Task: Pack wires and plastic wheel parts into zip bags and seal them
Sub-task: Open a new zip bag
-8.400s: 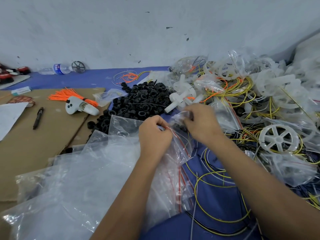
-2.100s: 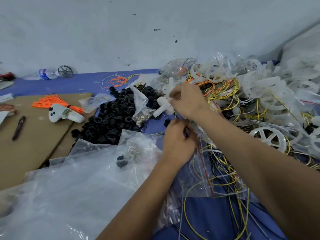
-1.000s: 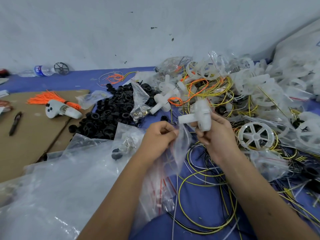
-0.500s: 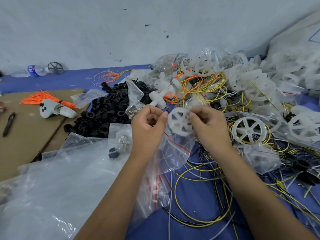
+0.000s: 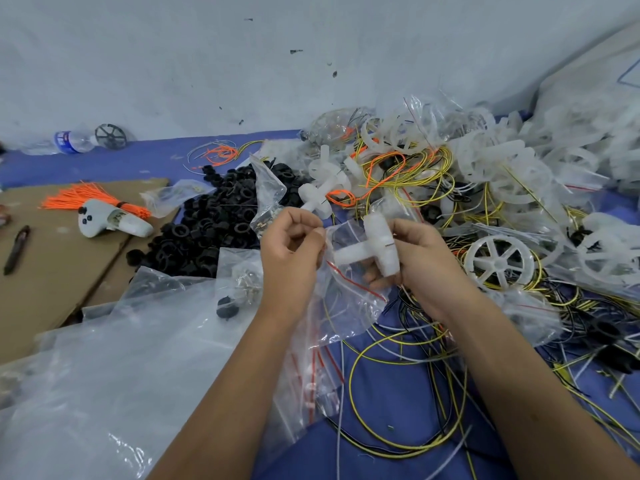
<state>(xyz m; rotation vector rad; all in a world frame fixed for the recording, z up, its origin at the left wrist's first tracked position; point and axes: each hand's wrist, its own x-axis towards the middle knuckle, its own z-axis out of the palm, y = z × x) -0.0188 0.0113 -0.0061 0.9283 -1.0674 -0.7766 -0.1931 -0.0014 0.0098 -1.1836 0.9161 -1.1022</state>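
Note:
My right hand [image 5: 420, 258] grips a white plastic wheel part [image 5: 375, 247], a hub with a short axle that points left. My left hand [image 5: 289, 244] pinches the mouth of a clear zip bag [image 5: 349, 303] with a red seal line; the bag hangs below and between both hands. The axle tip sits at the bag's mouth. Yellow, black and white wires [image 5: 398, 368] lie looped on the blue surface under my forearms. A heap of white wheels and wires [image 5: 485, 174] fills the right side, with one spoked wheel [image 5: 498, 261] right of my right hand.
A pile of black rings [image 5: 214, 223] lies left of my hands. Empty clear bags [image 5: 121, 358] are stacked at the lower left. On the cardboard [image 5: 48, 271] lie a white controller [image 5: 107, 223], orange ties [image 5: 86, 199] and a pen [image 5: 15, 249]. A water bottle [image 5: 65, 142] is by the wall.
My right hand has turned the wheel part from face-on to side-on, so its axle now points left at the bag's mouth. My left hand still holds the bag's edge.

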